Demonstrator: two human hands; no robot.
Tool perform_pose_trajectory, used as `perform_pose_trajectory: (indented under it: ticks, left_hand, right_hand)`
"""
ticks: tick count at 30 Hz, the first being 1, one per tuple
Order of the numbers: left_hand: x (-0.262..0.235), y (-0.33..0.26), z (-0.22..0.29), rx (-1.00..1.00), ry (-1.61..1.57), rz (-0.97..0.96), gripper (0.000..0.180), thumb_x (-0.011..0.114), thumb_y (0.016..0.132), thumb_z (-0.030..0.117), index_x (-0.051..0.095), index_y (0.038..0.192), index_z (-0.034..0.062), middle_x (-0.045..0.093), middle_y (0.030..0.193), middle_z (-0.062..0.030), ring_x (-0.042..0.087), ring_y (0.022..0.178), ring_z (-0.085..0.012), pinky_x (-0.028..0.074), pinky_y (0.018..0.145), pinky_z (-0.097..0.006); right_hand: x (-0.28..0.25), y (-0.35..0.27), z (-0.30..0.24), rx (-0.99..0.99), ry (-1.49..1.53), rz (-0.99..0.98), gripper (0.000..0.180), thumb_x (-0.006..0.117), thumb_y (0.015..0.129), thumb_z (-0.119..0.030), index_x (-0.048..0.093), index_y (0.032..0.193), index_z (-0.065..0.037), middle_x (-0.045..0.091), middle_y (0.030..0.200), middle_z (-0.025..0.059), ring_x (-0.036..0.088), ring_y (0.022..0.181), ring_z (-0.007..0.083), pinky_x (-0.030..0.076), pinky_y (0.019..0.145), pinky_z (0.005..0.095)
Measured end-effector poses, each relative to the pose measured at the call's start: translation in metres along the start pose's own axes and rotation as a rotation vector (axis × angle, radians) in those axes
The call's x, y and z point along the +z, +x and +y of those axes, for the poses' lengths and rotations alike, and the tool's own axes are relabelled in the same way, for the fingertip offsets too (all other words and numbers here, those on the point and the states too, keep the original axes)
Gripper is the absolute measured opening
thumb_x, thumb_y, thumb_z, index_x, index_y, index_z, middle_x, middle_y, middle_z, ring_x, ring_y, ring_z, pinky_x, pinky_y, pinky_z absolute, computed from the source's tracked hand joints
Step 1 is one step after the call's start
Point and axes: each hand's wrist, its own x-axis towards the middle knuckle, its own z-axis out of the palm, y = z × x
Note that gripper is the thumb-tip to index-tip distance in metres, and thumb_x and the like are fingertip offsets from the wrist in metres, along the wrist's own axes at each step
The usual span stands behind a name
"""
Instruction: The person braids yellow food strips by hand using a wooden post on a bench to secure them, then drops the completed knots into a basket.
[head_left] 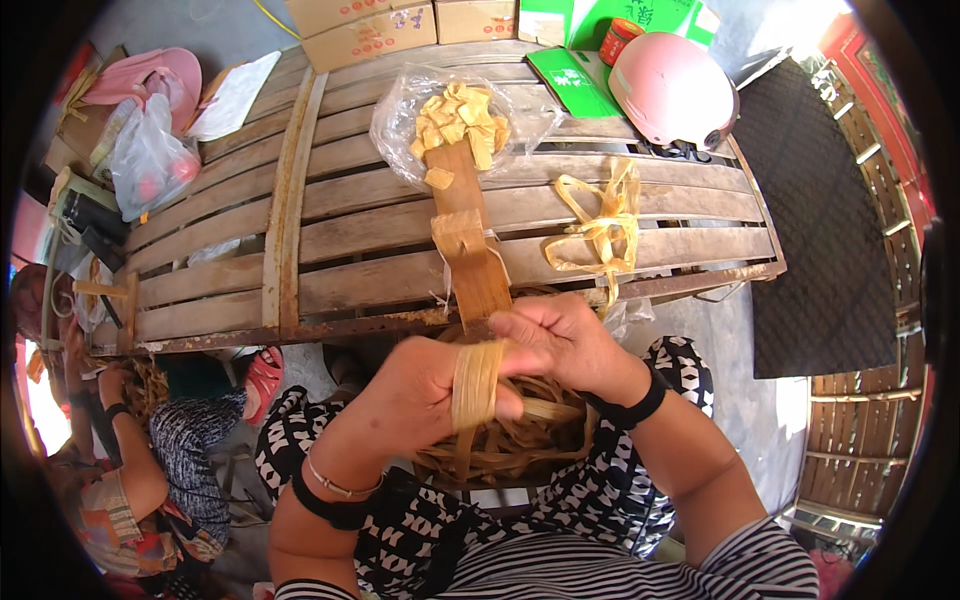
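Observation:
My left hand (408,392) is closed, with a flat yellowish strip (477,386) wound around it in several layers. Touching its fingers is my right hand (575,345), also closed; what lies in its grip is hidden. Under both hands, a heap of similar tan strips (540,447) sits at my lap. A narrow wooden board (480,285) with a raised crosspiece reaches from my hands onto the slatted table. At its far end, small folded yellowish pieces (460,115) are piled on clear plastic (395,125). A loose bundle of yellow strips (608,225) lies to the right.
The slatted table (365,240) has a rusty front edge. On it rest a pink helmet (672,88), a green box (575,82), a red can (620,40), cardboard boxes (365,30) and a plastic bag (150,160). Another person's arm (135,465) shows at left.

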Motion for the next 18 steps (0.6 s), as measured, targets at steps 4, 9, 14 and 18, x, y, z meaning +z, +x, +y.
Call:
perform_pose_trajectory:
  ticks: [4,9,14,18]
  left_hand:
    - [0.001,0.002,-0.017,0.269,0.909,0.172,0.025,0.076,0.080,0.031,0.073,0.099,0.0147,0.049,0.063,-0.0034,0.053,0.054,-0.0222,0.044,0.051,-0.032]
    - [0.009,0.003,-0.038,0.526,0.821,0.256,0.024,0.082,0.072,0.034,0.071,0.082,0.0154,0.053,0.064,-0.0020,0.050,0.051,-0.0230,0.041,0.050,-0.034]
    - [0.017,0.004,-0.044,0.412,1.018,0.652,0.014,0.075,0.081,0.021,0.072,0.088,0.0099,0.069,0.092,-0.0070,0.067,0.079,-0.0232,0.047,0.089,-0.041]
    - [0.014,0.002,-0.041,0.134,0.930,0.518,0.021,0.069,0.080,0.009,0.072,0.101,0.0074,0.066,0.116,-0.0106,0.063,0.104,-0.0273,0.045,0.092,-0.043]
  right_hand:
    - [0.001,-0.009,0.014,0.441,0.252,-0.257,0.014,0.058,0.093,-0.012,0.067,0.084,-0.004,0.060,0.069,-0.0011,0.051,0.059,0.0057,0.040,0.052,0.0219]
    - [0.035,-0.025,0.038,0.430,0.592,-0.272,0.011,0.061,0.094,-0.016,0.067,0.093,-0.007,0.063,0.077,-0.0007,0.052,0.060,0.0040,0.039,0.052,0.0191]
    - [0.016,-0.014,0.038,0.157,0.591,0.051,0.010,0.061,0.097,-0.013,0.066,0.099,-0.004,0.065,0.083,-0.0005,0.054,0.066,0.0031,0.043,0.057,0.0185]
    - [0.007,-0.013,0.032,-0.163,0.168,0.049,0.015,0.062,0.097,-0.017,0.066,0.092,-0.003,0.068,0.082,0.0006,0.058,0.065,0.0073,0.045,0.055,0.0236]
